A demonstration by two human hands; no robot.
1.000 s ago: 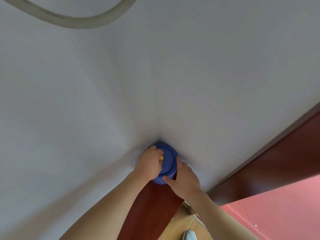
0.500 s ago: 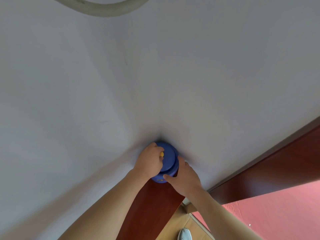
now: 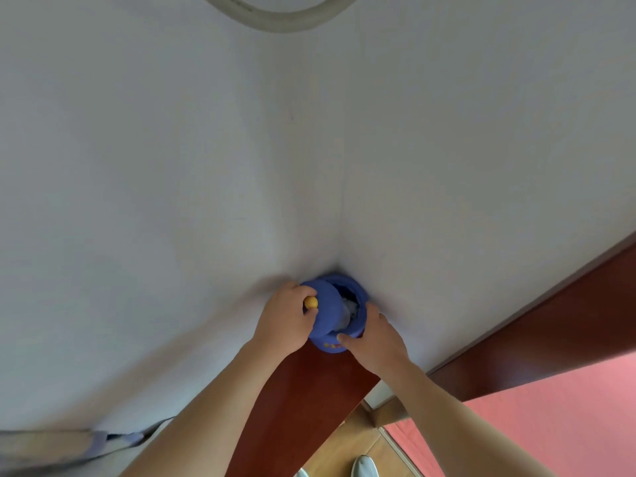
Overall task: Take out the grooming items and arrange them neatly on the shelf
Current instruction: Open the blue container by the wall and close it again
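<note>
A round blue container point(image 3: 356, 325) stands on a dark red wooden shelf point(image 3: 306, 401) in the corner of two white walls. My left hand point(image 3: 285, 321) pinches the yellow knob point(image 3: 311, 302) of the blue lid point(image 3: 327, 311) and holds the lid tilted up off the container's left side. My right hand point(image 3: 375, 339) grips the container's right wall and front. Inside the opening something pale and whitish point(image 3: 349, 309) shows; I cannot tell what it is.
White walls fill most of the view. A dark red wooden strip point(image 3: 550, 325) runs up to the right, with a pink surface point(image 3: 550, 425) below it. A wooden floor point(image 3: 344, 449) and light shoes point(image 3: 364, 467) lie at the bottom. A pale curved rim point(image 3: 282, 22) sits at the top.
The lid, closed a second ago, has been lifted and tilted to the left by my left hand, uncovering the container's inside. My right hand stayed on the container.
</note>
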